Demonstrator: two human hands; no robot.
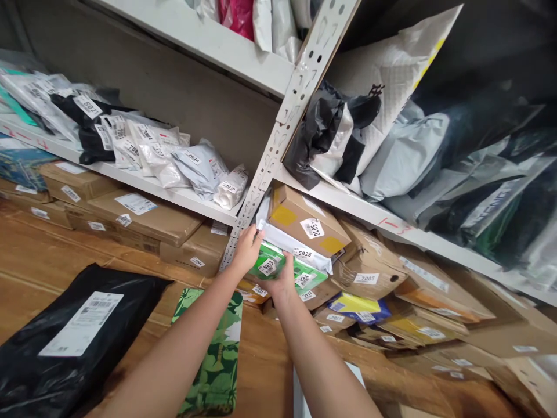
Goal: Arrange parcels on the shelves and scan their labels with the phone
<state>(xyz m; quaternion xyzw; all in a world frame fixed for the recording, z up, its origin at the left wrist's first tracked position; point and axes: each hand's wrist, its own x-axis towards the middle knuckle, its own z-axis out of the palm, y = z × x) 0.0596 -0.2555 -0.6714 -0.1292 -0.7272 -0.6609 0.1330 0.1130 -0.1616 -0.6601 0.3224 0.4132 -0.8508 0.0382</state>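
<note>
Both my hands reach into the bottom bay of a metal rack. My left hand (247, 248) grips the near end of a green box (270, 262) that carries a white number label. My right hand (282, 283) holds the same box from below, fingers curled under it. The box sits wedged in a stack. A white mailer (300, 247) and a brown carton marked 5010 (304, 223) lie on top of it. A second green box (310, 277) lies right beside it.
The perforated shelf post (282, 116) stands just left of my hands. Soft mailers fill the shelf (143, 181) above, cartons lie under it. On the floor near me are a black mailer (73, 337) and a leaf-print package (215, 354). More cartons (418, 307) pile up at right.
</note>
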